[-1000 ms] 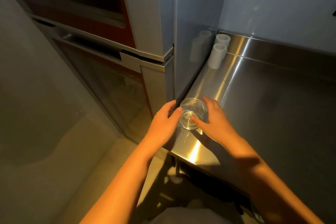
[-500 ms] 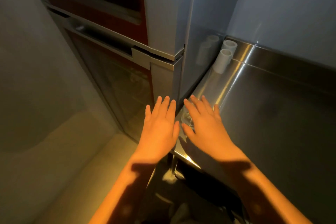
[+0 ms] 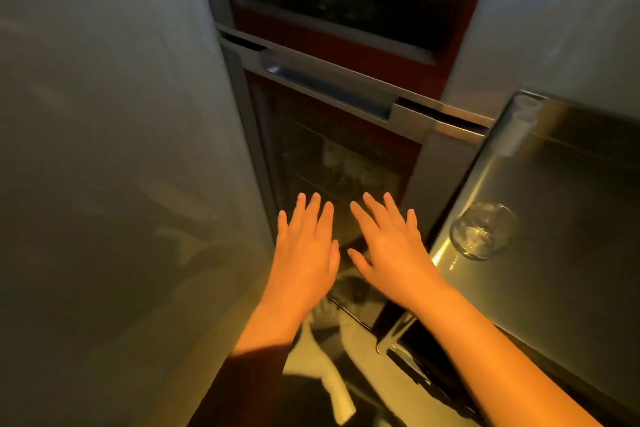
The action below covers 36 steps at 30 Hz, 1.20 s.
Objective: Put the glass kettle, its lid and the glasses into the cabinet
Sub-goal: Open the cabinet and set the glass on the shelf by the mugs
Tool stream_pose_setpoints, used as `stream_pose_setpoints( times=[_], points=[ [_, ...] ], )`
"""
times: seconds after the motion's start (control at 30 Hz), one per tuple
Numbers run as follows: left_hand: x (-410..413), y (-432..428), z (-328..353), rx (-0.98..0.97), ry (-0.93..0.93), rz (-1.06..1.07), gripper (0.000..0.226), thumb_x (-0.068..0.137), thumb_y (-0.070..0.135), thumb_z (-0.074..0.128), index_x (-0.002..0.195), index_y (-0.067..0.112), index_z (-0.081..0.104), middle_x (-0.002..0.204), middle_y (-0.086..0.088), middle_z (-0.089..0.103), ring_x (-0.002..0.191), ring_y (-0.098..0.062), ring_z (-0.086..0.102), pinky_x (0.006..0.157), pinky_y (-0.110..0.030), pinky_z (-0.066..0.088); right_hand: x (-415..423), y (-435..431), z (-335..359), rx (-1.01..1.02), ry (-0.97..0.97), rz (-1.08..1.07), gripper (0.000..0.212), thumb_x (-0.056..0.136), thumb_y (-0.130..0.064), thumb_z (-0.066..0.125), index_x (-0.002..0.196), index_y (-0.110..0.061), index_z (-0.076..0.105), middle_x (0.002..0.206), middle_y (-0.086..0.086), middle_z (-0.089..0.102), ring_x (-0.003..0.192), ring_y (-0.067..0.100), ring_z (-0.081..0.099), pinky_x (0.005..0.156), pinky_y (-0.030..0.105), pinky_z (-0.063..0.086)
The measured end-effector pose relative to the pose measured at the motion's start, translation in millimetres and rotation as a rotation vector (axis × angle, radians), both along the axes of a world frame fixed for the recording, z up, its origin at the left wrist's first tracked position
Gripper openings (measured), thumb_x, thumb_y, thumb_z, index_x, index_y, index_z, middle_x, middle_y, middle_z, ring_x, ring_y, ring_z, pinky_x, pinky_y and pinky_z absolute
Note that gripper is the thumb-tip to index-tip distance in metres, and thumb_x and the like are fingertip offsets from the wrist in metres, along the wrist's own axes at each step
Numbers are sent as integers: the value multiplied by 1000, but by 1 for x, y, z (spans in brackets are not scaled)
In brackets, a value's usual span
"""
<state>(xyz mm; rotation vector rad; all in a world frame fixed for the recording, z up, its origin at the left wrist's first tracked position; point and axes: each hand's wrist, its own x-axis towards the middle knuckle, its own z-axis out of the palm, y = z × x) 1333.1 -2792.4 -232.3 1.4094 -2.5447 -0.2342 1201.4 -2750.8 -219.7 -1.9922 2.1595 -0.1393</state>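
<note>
Glass (image 3: 481,230) stands on counter (image 3: 575,274); left hand (image 3: 304,253), right hand (image 3: 393,253): grips apart, perhaps touching cabinet (image 3: 332,149).

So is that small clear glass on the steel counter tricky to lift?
The small clear glass looks thin, so probably light but breakable. Its smooth sides may be slippery. It stands near the edge of the steel counter, so a push could topple it.

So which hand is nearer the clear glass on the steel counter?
Right. The right hand is just left of the clear glass; the left hand lies farther left.
</note>
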Motion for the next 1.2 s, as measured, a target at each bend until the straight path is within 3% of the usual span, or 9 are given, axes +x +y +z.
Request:
stream_pose_setpoints(
  times=[0.4, 0.47, 0.53, 0.7, 0.77, 0.83, 0.9, 1.07, 1.2],
  points=[
    [110, -38, -8, 24, 46, -19, 58, 98, 28, 37, 149, 15, 12, 157, -6, 3, 144, -23, -7, 105, -36, -14, 112, -45, 3, -17, 93, -40, 68, 95, -40, 41, 149, -22, 5, 157, 4, -3, 143, 29, -10, 114, 50, 4],
    [116, -49, -12, -22, 40, -19, 61, 88, 23, 59, 142, 8, 34, 150, -15, 28, 141, -32, 18, 108, -45, 4, 121, -54, 1, -9, 106, -39, 67, 95, -40, 42, 149, -22, 6, 157, 4, -2, 143, 29, -9, 114, 51, 4],
    [118, -61, -21, -79, 15, -27, 63, 68, 20, 79, 125, 4, 55, 130, -18, 54, 124, -37, 47, 97, -52, 26, 129, -65, -1, -4, 113, -39, 67, 95, -40, 43, 149, -22, 7, 157, 4, -2, 143, 29, -10, 114, 51, 3],
    [118, -97, -31, -107, 2, -73, 64, 59, 24, 84, 116, 5, 62, 121, -16, 62, 115, -36, 56, 87, -55, 42, 132, -99, -8, 2, 109, -91, 68, 94, -40, 44, 149, -23, 7, 157, 4, -3, 143, 29, -10, 113, 52, 3],
    [118, -116, -27, -76, -42, -101, 65, 63, 23, 81, 121, 4, 59, 126, -18, 58, 121, -36, 51, 92, -56, 39, 130, -116, -9, -11, 94, -124, 68, 94, -40, 44, 149, -22, 7, 157, 5, -2, 143, 29, -10, 113, 52, 2],
    [117, -136, -17, -28, -65, -146, 63, 85, 25, 62, 140, 6, 38, 147, -17, 34, 139, -34, 24, 108, -50, 14, 131, -137, -8, -21, 78, -157, 68, 94, -39, 44, 149, -22, 7, 157, 5, -2, 143, 30, -9, 113, 52, 2],
    [117, -162, -9, -55, -95, -183, 59, 98, 29, 36, 149, 14, 11, 157, -8, 5, 144, -25, -6, 108, -40, -10, 133, -160, -4, -40, 47, -195, 68, 94, -39, 45, 149, -22, 8, 157, 6, -1, 143, 30, -9, 113, 53, 1],
    [116, -220, 10, -125, -111, -188, 57, 100, 31, 28, 149, 18, 1, 157, -4, -4, 143, -23, -12, 112, -42, -9, 136, -215, 5, -98, 64, -240, 67, 95, -39, 44, 149, -22, 8, 157, 8, 0, 143, 32, -7, 112, 55, 1],
    [115, -257, 20, -156, -157, -200, 58, 101, 31, 28, 149, 17, 0, 157, -6, -5, 143, -25, -13, 105, -38, -15, 131, -244, 11, -93, 71, -299, 68, 95, -40, 43, 149, -23, 5, 157, 7, -3, 143, 31, -9, 112, 53, -2]
  ],
)
